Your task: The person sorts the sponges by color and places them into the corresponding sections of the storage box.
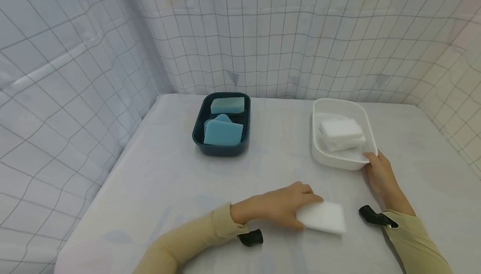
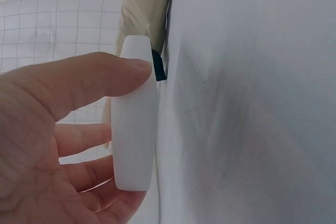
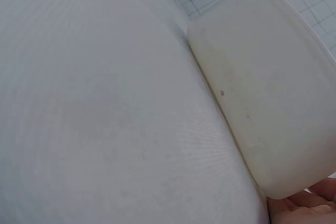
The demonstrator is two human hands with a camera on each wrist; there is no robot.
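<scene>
My left hand (image 1: 287, 205) pinches a white sponge block (image 1: 324, 217) by its left end, low over the white cloth. In the left wrist view, the thumb and fingers grip opposite sides of that sponge (image 2: 135, 129). My right hand (image 1: 381, 176) holds the near right corner of a white plastic tub (image 1: 336, 162), its thumb over the rim. Inside the tub lie white sponge blocks (image 1: 342, 130), one on top of another. The right wrist view shows the tub's outer wall (image 3: 262, 87), with the fingers (image 3: 304, 200) under its lower corner.
A dark teal tub (image 1: 223, 150) stands at the back left, holding several blue sponges (image 1: 223, 133). White cloth (image 1: 161, 173) covers the table. A grid-patterned curtain (image 1: 263, 36) hangs behind and along both sides. Black wrist mounts (image 1: 251, 238) stick out at both cuffs.
</scene>
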